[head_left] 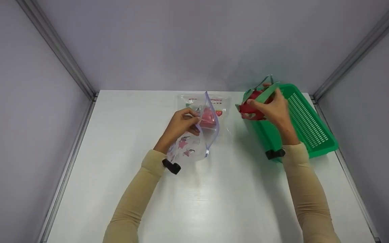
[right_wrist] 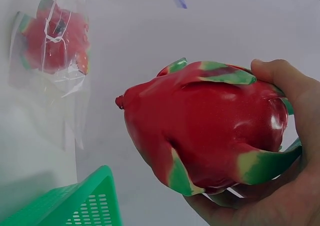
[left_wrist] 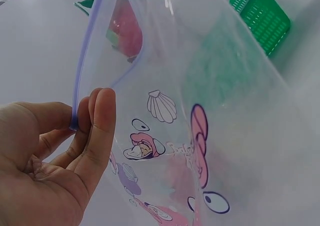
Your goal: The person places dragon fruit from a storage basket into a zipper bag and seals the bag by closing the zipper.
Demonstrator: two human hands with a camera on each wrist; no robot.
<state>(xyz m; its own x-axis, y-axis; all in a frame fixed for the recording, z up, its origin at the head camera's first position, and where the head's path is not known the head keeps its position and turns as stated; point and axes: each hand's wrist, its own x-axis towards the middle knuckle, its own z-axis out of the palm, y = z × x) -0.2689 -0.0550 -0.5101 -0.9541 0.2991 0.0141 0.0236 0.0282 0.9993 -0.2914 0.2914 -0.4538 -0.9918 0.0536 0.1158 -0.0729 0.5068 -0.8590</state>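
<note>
My left hand (head_left: 182, 125) pinches the purple-edged mouth of a clear zip bag (left_wrist: 165, 136) printed with shells and pink starfish. The bag's mouth gapes toward the right. In my right hand (head_left: 275, 108) is a red toy dragon fruit (right_wrist: 205, 126) with green-tipped scales, gripped around its stem end. It is held up over the left rim of a green plastic basket (head_left: 316, 125). Behind the zip bag lies another clear bag (right_wrist: 52, 85) with a red and green piece inside, on the white table (head_left: 120, 118).
Grey-white panels (head_left: 194, 44) close off the back and both sides of the table. The slotted basket stands at the table's back right, near the side panel.
</note>
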